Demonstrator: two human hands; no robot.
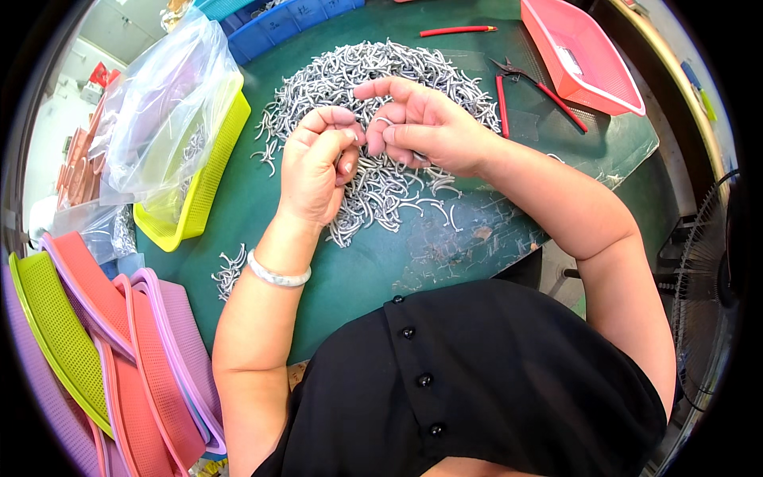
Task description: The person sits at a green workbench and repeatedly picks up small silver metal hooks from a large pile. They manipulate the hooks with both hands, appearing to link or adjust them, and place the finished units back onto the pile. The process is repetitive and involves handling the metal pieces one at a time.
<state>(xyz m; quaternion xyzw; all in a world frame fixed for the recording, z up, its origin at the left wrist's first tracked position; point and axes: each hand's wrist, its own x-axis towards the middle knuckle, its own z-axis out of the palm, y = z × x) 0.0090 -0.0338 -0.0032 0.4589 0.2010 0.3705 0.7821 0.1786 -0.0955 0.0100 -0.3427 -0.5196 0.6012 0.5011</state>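
Observation:
A wide heap of small curved grey metal pieces (381, 67) lies on the green tabletop (350, 294). Above the heap's near side, my two hands almost meet at the fingertips. My left hand (322, 163) is closed in a pinch, thumb against the forefinger; whatever sits between them is too small to make out. My right hand (429, 127) has its thumb and middle fingers curled together, with a curved metal piece (385, 121) showing at their tips, while the forefinger reaches out above. A smaller cluster of the pieces (230, 272) rests left of my left forearm.
Left stands a lime basket (208, 199) lined with a clear plastic bag (163, 103); stacked pink, purple and green baskets (151, 350) are nearer. Blue bin (294, 28) at the back. Red-handled pliers (548, 95), red sticks (457, 31) and a pink basket (628, 95) lie right, a fan (707, 278) beyond.

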